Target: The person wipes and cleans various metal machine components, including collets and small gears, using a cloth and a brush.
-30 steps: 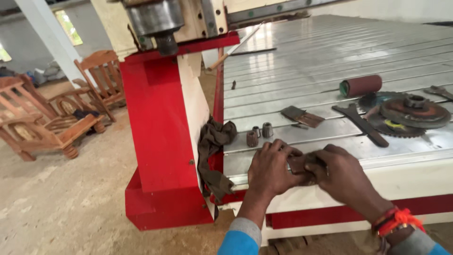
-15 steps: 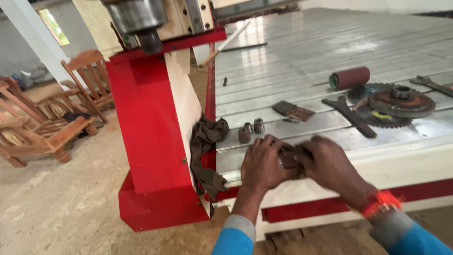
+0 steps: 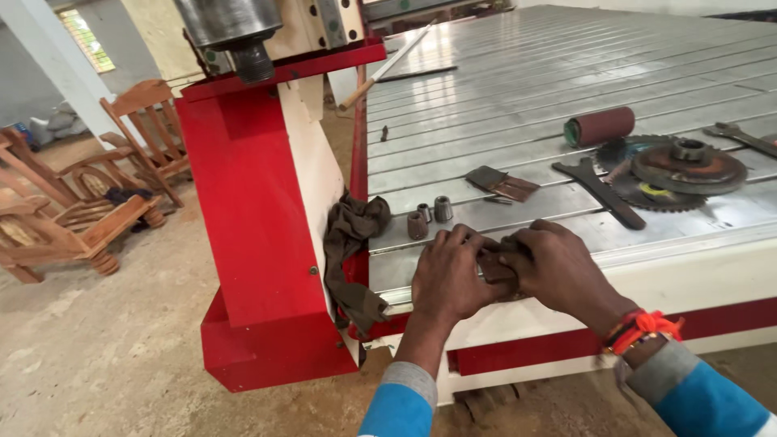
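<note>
Soft daylight, mild glare (metal bed (image 3: pixel 566 73)), sharp

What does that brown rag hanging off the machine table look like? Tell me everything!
The rag is a dark olive-brown cloth, crumpled and limp, and looks worn. Its top is bunched on the corner of the grooved metal table, close to three small metal sleeves. The rest hangs down the table's edge, between the table and the red machine column, ending in a folded flap near the red trim. Neither the left hand nor the right hand touches it; they are beside it.
</note>
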